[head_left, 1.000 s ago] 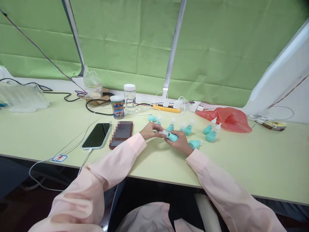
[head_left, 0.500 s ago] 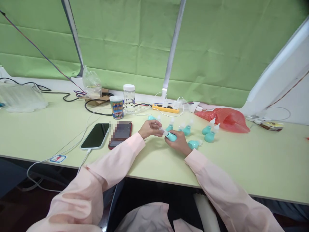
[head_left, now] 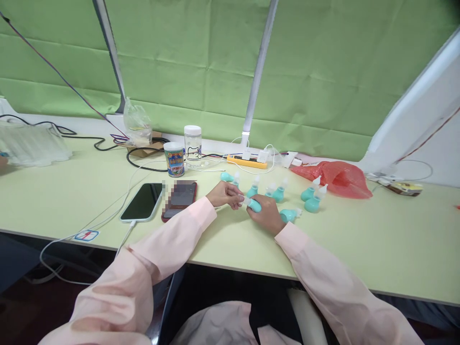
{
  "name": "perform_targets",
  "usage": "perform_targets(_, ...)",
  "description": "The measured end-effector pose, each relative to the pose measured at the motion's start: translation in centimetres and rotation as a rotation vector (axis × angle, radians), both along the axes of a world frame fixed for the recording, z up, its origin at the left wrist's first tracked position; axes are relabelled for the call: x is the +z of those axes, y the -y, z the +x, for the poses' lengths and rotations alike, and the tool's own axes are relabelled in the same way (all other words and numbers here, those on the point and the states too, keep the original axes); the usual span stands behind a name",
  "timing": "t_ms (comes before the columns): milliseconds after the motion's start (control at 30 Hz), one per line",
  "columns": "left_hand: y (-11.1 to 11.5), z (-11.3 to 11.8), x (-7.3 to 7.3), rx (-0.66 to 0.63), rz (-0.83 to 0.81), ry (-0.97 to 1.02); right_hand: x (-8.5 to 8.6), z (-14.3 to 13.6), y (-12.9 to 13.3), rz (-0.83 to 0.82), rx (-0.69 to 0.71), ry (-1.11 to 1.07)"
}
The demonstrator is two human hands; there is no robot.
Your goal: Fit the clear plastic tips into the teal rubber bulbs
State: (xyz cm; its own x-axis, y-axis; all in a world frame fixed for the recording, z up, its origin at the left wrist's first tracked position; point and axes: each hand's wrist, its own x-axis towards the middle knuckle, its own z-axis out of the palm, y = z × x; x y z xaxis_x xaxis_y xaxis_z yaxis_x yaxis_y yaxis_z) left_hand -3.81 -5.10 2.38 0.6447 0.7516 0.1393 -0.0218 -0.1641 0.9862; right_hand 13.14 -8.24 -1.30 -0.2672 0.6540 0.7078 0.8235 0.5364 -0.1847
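Note:
My right hand is wrapped round a turquoise rubber bulb syringe, tilted with its tip end toward the left. At that end, the fingers of my left hand pinch its clear nozzle; the fingertips partly hide it. Beyond my hands stand several more bulb syringes with clear tips, among them one bulb syringe close behind. Right of my right hand, another bulb syringe lies on its side. Farther right, two stand together, the nearer bulb syringe in front.
Left of my hands lie a charging phone and a red-cased phone. Behind them stand a patterned cup and a clear jar. A yellow power strip and red plastic bag sit at the back. Clear bags lie far left.
My left fingers have closed farther round the nozzle, and the bulb has turned slightly in my right hand. A skin-coloured shape, perhaps another person's fingers, has appeared at the far left edge.

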Motion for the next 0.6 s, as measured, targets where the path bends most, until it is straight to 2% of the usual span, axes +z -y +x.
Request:
perform_targets(167,-0.3,0.0,-0.6,-0.007,0.057,-0.049,-0.4,0.4,-0.3,0.079,-0.003,0.08)
perform_targets(300,-0.2,0.4,-1.0,0.05,0.094,-0.047,-0.5,0.3,-0.2,0.025,0.005,0.042)
perform_targets(500,0.0,0.6,-1.0,0.018,0.178,-0.006,0.4,-0.4,0.2,-0.265,0.105,-0.222)
perform_targets(600,0.2,0.5,-0.9,-0.006,0.169,0.013,1.0,-0.3,0.2,-0.49,0.202,-0.334)
